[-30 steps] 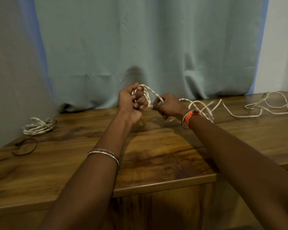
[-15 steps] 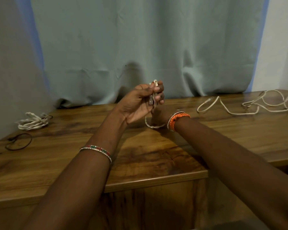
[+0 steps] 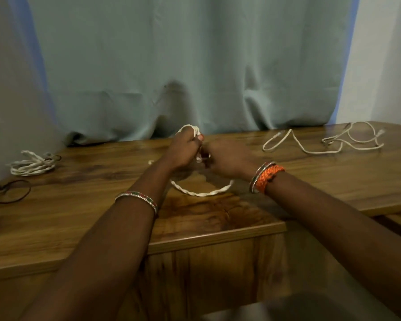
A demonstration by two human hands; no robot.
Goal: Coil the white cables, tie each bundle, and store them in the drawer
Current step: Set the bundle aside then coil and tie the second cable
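white cable in hand (image 3: pixel 200 193): twisted white cord, coiled into loops, held between both hands over the middle of the worktop (image 3: pixel 218 223); low loop sags below the hands, just above or on the wood, can't tell which; top loop sticks out above the left hand.
left hand (image 3: pixel 183 151): fingers curled round the gathered top of the coil, gripping it.
right hand (image 3: pixel 227 158): fingers curled in at the same bunch, right against the left hand; pinching cord or a tie, blurred, can't tell which.
step, my read: coiling looks about finished on this one, tying in progress or about to start; no tie visible on it.
black loop (image 3: pixel 11 191): thin dark ring lying flat on the worktop, near left; probably a spare tie band.
finished bundle (image 3: pixel 33 163): white coil lying far left, a dark band at its right end; looks tied, so counted as done.
loose cable (image 3: pixel 322 142): white cord sprawled uncoiled at far right, well apart from the hands; untouched.
drawer: not identifiable; only the wooden front under the worktop edge shows.
left to do, my estimate: tie current coil, coil and tie the loose cable, then put all bundles in the drawer. Roughly a third through.
curtain (image 3: pixel 183 66): grey-green, hangs behind the worktop.
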